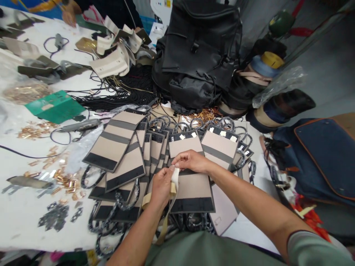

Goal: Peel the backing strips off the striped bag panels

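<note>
My left hand pinches a cream strip of tape, whose tail loops past the wrist toward my lap. Thumb and fingertips of my right hand close on the strip's upper end, touching my left fingertips. Under both hands lies a beige and grey bag panel with black bands and small white patches along its top edge. A similar panel with white patches lies to the right. To the left are stacked several more beige panels, with plastic-wrapped handles sticking out.
Black backpack stands behind the panels, with webbing rolls and a navy bag at right. Gold metal fittings, dark metal plates and a green box lie left. Another person's hand shows at far left.
</note>
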Action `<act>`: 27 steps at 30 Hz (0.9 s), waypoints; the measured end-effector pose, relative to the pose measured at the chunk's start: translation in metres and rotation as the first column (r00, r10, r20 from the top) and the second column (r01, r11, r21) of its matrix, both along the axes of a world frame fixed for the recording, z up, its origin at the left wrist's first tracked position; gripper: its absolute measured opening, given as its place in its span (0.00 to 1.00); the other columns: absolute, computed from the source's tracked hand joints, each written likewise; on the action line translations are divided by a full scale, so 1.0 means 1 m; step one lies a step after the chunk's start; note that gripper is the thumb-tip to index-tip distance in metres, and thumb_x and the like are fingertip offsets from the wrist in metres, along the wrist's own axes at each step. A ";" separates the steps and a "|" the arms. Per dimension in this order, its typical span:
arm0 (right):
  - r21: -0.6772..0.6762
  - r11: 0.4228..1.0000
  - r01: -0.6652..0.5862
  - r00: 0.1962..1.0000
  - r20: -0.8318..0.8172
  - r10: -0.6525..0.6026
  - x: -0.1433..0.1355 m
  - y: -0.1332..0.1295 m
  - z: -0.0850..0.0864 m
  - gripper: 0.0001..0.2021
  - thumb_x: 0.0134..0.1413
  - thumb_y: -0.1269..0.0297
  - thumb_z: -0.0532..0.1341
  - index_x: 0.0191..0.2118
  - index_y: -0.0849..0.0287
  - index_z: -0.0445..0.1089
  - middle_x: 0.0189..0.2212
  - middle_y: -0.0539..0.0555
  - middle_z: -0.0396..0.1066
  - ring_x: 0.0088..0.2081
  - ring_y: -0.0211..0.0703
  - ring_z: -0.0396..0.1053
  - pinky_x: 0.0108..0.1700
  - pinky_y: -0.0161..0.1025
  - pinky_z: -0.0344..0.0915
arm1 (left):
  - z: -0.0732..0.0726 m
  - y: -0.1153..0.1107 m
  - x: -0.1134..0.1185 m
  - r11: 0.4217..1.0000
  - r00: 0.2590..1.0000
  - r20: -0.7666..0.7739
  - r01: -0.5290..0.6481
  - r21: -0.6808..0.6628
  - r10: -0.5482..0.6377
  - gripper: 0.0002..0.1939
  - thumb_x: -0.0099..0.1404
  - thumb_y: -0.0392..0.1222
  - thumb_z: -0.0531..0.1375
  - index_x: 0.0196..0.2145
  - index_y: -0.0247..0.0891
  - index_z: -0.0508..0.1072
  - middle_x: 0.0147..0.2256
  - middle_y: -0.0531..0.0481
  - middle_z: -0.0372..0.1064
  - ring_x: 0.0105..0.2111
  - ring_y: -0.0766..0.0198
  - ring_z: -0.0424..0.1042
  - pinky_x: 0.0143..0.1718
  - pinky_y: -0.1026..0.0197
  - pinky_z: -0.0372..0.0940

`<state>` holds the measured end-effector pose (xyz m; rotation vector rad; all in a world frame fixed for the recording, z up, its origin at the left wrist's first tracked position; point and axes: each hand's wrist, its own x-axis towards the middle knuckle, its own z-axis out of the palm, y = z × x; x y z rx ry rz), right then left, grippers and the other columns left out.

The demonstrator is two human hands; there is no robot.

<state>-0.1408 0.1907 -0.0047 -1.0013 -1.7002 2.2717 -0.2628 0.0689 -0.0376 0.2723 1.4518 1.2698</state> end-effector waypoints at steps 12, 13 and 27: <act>0.604 0.754 -0.260 0.964 0.208 0.165 0.003 0.004 0.038 0.10 0.52 0.70 0.61 0.39 0.57 0.78 0.32 0.49 0.73 0.32 0.36 0.68 0.35 0.31 0.59 | 0.008 -0.003 -0.014 0.975 0.858 -0.475 0.221 -0.002 -0.195 0.19 0.52 0.57 0.68 0.25 0.37 0.73 0.17 0.59 0.58 0.19 0.70 0.56 0.22 0.67 0.50; 0.634 0.718 -0.286 0.956 0.237 0.172 0.000 0.004 0.039 0.09 0.51 0.70 0.62 0.38 0.56 0.78 0.32 0.49 0.73 0.32 0.36 0.68 0.34 0.31 0.58 | 0.007 -0.002 -0.017 0.974 0.828 -0.525 0.225 -0.008 -0.195 0.18 0.53 0.56 0.67 0.25 0.37 0.73 0.16 0.59 0.57 0.18 0.70 0.55 0.22 0.66 0.49; 0.766 0.631 -0.123 0.834 0.425 -0.353 -0.059 0.081 -0.043 0.08 0.57 0.62 0.61 0.34 0.54 0.77 0.35 0.50 0.76 0.40 0.42 0.70 0.42 0.35 0.61 | -0.031 0.012 -0.018 0.976 0.763 -0.642 0.187 0.114 -0.071 0.12 0.59 0.50 0.64 0.25 0.40 0.75 0.34 0.47 0.73 0.39 0.58 0.72 0.45 0.58 0.64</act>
